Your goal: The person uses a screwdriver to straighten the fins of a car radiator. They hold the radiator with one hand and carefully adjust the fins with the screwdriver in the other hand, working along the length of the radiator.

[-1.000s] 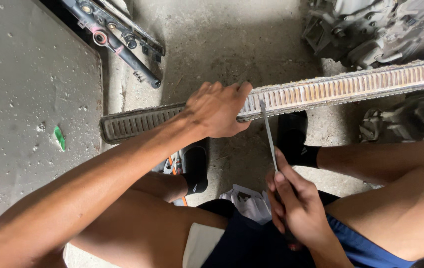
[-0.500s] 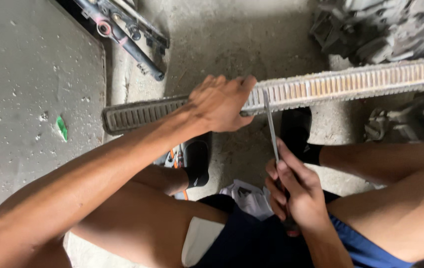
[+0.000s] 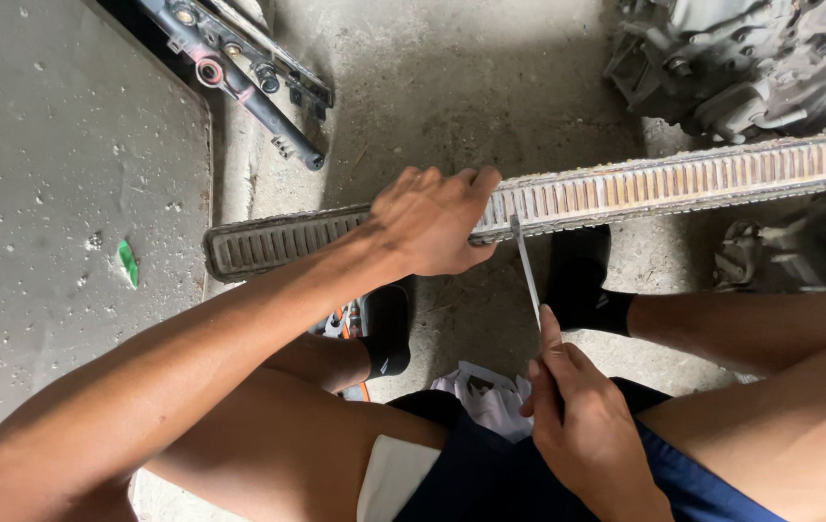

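Radiator core [image 3: 684,184], biggest item: long narrow finned strip, standing on edge, running from 9 o'clock to 3 o'clock across mid-frame, right end going out of shot. Looks rigid along the frame rails but fins prob thin & easily bent, so likely fragile on the face; weight prob moderate, awkward bc of length. Best grip, I'd judge: over the top edge rail near the middle, not on the fins.

Engine parts [image 3: 752,58] at 1 o'clock; black metal rail w/ fittings [image 3: 249,77] at 11 o'clock; grey slab [image 3: 55,193] at 9-10 o'clock w/ a green scrap [image 3: 128,263] on it.

Left hand [image 3: 432,227], centre: clenched over the top edge of the core, fingers curled over the far side, steadying it.

Right hand [image 3: 582,425] at 5 o'clock: grasping the near end of a thin flat metal blade [image 3: 526,271], index finger laid along it; blade tip touches the core's near face just right of left hand. Blade is stiff-looking but slim, prob flexes sideways, so hold low & guide w/ the finger

Black socks at centre, on concrete floor
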